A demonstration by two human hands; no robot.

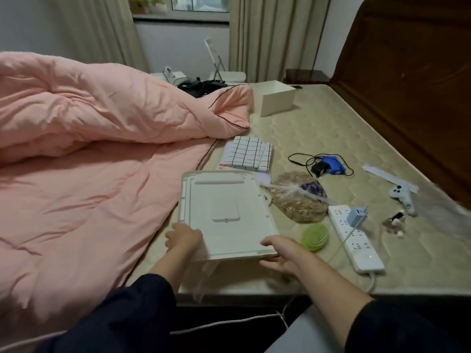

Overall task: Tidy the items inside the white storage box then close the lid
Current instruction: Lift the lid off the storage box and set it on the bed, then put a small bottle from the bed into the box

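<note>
Left of the lid [224,212] a pink quilt [84,154] lies rumpled, soft and puffy with stitched seams. The lid itself is a flat white plastic rectangle with rounded corners, a raised rim and a shallow moulded panel in its middle; it sits over the white storage box [204,273], of which only a blurred translucent wall shows under the near edge, on the mattress [331,128] near its front edge. The left hand [184,236] rests at the lid's near left corner, fingers curled over the edge; how firmly they grip I cannot tell. The right hand [281,254] holds the near right corner, fingers loosely spread, thumb under the rim and the others on top. The lid looks light and stiff, smooth enough to slide, so the two near corners seem a sound hold; it probably flexes a little and may need pressing along the rim to seat. Behind the lid lies a folded white cloth [247,154] with a black grid. To the lid's right sit a crinkly clear bag [299,200] of brown bits, a round green brush [314,233], a long white power strip [354,238] with a blue plug, and farther right a white controller [404,197]. Behind those is a blue gadget [331,165] with a black cable, and far behind a small open white carton [276,100].
</note>
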